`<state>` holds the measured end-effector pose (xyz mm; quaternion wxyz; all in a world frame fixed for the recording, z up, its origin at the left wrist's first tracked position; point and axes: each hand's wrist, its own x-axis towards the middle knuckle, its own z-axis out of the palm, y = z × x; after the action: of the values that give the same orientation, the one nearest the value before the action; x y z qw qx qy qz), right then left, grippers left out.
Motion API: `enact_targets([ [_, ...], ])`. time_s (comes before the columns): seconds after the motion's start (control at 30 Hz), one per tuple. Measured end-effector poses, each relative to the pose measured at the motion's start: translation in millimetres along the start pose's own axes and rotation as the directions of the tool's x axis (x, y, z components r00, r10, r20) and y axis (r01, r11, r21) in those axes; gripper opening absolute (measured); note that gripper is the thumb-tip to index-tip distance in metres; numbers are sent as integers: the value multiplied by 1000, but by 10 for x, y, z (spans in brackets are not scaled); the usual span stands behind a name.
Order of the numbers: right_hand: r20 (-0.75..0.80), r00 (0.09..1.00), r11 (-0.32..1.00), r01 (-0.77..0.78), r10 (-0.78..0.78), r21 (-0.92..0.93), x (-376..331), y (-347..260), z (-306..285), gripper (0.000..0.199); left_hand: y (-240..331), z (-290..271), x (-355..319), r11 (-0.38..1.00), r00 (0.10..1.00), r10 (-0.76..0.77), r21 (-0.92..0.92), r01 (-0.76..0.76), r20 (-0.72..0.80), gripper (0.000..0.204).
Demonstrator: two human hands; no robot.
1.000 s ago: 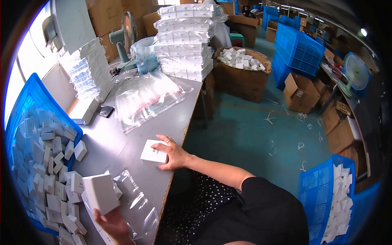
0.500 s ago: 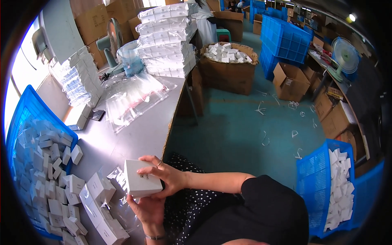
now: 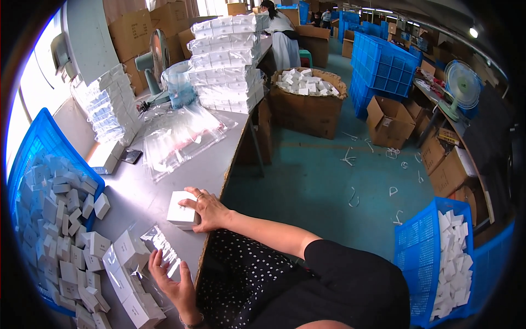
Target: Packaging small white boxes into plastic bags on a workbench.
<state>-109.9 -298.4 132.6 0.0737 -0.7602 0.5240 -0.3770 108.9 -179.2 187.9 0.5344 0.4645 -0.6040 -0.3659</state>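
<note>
Head camera: my grey table (image 3: 192,172) stands above a green floor (image 3: 307,170), blue crates (image 3: 379,63) stacked beyond. Near the table's edge sits a squarish white box (image 3: 176,212) with crisp corners, gripped by my right hand (image 3: 211,211); my left hand (image 3: 178,286) fans its fingers wide beside clear plastic (image 3: 162,245).

Two grips (image 3: 211,211) (image 3: 175,284), one held box (image 3: 177,211)

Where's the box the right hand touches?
The white box is left of centre in the head view, under the right hand, near the edge of the table.
</note>
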Motion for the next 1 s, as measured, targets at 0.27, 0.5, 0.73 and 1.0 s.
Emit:
enact_targets([
  [0.27,-157,984,988,104,-86,110,-24,140,161,85,162,-147,15,425,920,390,894,-146,-35,49],
  [0.5,-200,974,978,137,-104,157,-50,146,186,86,28,-300,39,336,949,298,942,-9,-98,54],
  [0.73,-223,968,974,153,-114,168,-69,154,173,85,-200,-514,108,291,895,419,957,25,-151,54],
  [1.0,-307,942,963,200,-137,183,-72,158,183,83,-251,-435,101,314,878,419,944,98,-230,70],
])
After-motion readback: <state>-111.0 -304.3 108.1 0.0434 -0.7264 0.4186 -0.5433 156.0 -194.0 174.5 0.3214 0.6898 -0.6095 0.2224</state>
